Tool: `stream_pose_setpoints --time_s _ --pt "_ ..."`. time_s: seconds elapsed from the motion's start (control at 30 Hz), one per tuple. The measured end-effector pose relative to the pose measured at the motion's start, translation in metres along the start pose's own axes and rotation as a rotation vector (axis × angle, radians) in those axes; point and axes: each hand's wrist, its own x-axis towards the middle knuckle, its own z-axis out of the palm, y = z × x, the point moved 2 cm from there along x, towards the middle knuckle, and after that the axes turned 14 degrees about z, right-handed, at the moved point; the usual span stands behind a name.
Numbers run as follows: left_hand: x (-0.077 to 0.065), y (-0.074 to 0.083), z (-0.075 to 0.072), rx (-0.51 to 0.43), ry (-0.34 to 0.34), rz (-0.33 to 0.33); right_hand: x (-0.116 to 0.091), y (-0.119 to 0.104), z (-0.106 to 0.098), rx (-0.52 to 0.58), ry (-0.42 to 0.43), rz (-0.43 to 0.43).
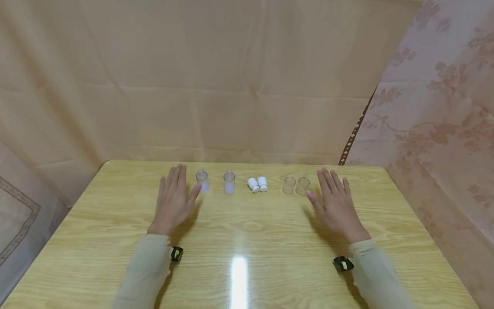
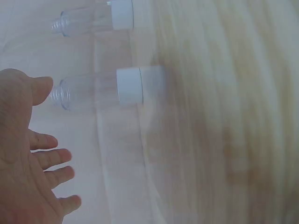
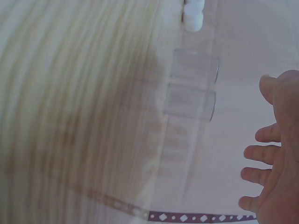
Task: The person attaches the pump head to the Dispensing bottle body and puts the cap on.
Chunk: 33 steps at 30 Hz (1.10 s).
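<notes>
My left hand (image 1: 172, 201) is held with straight fingers beside a clear bottle (image 1: 202, 181) with a white base and threaded neck. A second such bottle (image 1: 229, 182) stands to its right. In the left wrist view the thumb is close to the nearer bottle (image 2: 91, 91). Two small white pieces (image 1: 257, 184), perhaps pump or cap parts, are at the middle of the row. On the right are two clear cups (image 1: 289, 185), open at the top. My right hand (image 1: 335, 204), fingers straight, is next to the outer cup (image 1: 302, 186). Both hands hold nothing.
The row lies along the far part of a wood-grain table (image 1: 247, 240). A beige cloth (image 1: 231, 86) hangs behind it, and a floral cloth (image 1: 444, 116) at the right. Each wrist wears a small black device (image 1: 176, 253).
</notes>
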Motion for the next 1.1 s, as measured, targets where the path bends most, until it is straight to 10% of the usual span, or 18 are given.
stream_pose_setpoints --time_s 0.27,0.6,1.1 --pt "0.005 0.004 0.005 -0.231 -0.007 -0.084 0.001 -0.018 0.007 0.072 0.106 -0.062" --pt "0.015 0.005 0.015 -0.466 0.052 -0.192 0.001 -0.041 0.011 0.080 0.042 -0.054" --pt "0.031 0.006 0.022 -0.580 0.128 -0.322 0.001 -0.060 0.020 0.079 0.024 -0.106"
